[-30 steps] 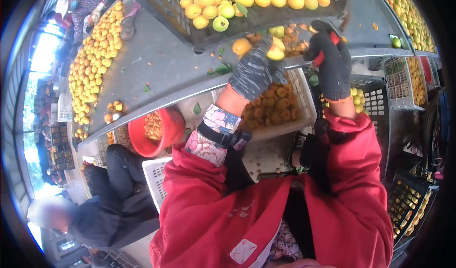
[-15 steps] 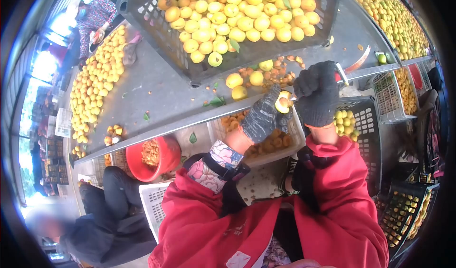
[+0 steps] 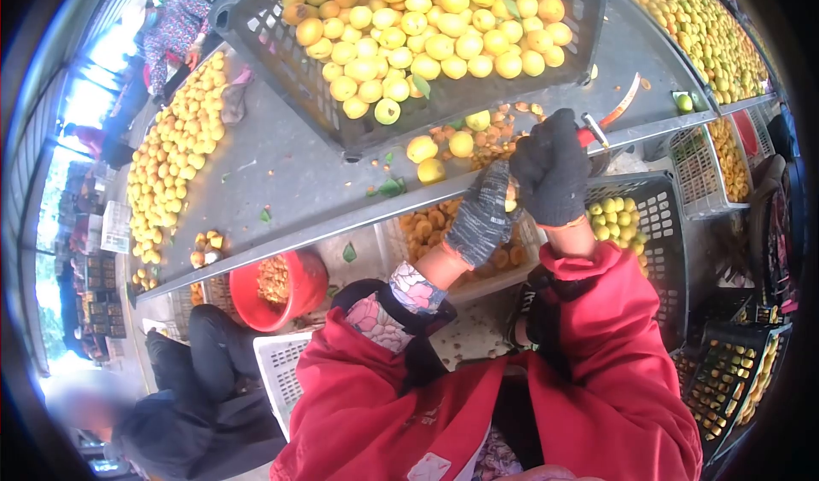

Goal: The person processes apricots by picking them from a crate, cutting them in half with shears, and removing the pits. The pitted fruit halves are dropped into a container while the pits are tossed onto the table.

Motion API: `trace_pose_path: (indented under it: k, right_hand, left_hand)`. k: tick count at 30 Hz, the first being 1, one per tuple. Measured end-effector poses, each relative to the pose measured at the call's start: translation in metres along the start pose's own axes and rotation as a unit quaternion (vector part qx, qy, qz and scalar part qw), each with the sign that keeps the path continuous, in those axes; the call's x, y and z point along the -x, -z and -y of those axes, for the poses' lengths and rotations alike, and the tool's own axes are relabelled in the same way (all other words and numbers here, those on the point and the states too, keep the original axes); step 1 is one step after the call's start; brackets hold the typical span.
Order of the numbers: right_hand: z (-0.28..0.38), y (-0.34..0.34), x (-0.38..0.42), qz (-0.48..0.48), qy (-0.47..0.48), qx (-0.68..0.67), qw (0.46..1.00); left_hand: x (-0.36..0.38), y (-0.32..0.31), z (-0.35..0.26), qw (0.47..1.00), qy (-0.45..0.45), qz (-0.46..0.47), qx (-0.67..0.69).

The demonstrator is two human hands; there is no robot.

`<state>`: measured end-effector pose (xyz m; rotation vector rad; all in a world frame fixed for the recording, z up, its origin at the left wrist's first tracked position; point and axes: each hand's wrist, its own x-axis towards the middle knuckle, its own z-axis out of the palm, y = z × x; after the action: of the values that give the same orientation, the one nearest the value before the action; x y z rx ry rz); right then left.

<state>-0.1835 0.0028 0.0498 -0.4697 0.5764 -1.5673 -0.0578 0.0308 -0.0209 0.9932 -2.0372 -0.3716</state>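
My left hand (image 3: 482, 215), in a speckled grey glove, is closed around a yellow apricot (image 3: 510, 198) that is mostly hidden between both gloves. My right hand (image 3: 553, 167), in a dark glove, grips a red-handled knife (image 3: 607, 119) whose blade points up and to the right. Both hands meet at the metal table's front edge (image 3: 341, 217), above a white crate of halved apricots (image 3: 444, 229). Three loose apricots (image 3: 444, 150) lie on the table just beyond my hands.
A black crate full of yellow apricots (image 3: 426, 29) sits on the grey table. A red bucket (image 3: 273, 281) and a black crate of apricots (image 3: 640, 217) stand below. Another person in dark clothes (image 3: 188, 396) sits at lower left. More fruit is heaped left and right.
The view has shifted a little. My left hand has turned and closed over the apricot, hiding its cut face. The knife blade has swung up to the right.
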Motion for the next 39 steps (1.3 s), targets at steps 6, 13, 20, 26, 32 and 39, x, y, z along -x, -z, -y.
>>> trace_pose_path:
  k: [6,13,20,26,32,39]
  right_hand:
    - [0.005,0.008,-0.007,-0.012,0.03,-0.058,0.998]
    - [0.006,0.006,-0.002,0.049,0.018,-0.009,0.999]
    - [0.0,0.006,0.003,0.099,0.002,0.078,0.992]
    - [-0.006,0.002,0.006,0.092,-0.016,0.057,0.994]
    - [-0.007,0.003,0.005,0.061,-0.027,0.05,0.996]
    - [-0.001,-0.001,-0.002,-0.038,-0.005,0.021,0.999]
  left_hand:
    - [-0.001,-0.001,0.003,0.98,0.094,0.062,0.164]
    - [-0.004,0.0,-0.018,0.982,0.098,-0.009,0.164]
    - [-0.005,-0.008,0.004,0.985,0.112,0.028,0.127]
    - [-0.019,0.022,-0.011,0.986,0.046,0.055,0.153]
    - [-0.016,0.017,-0.001,0.983,-0.016,0.036,0.178]
    - [0.007,-0.037,0.013,0.995,0.011,-0.098,0.025]
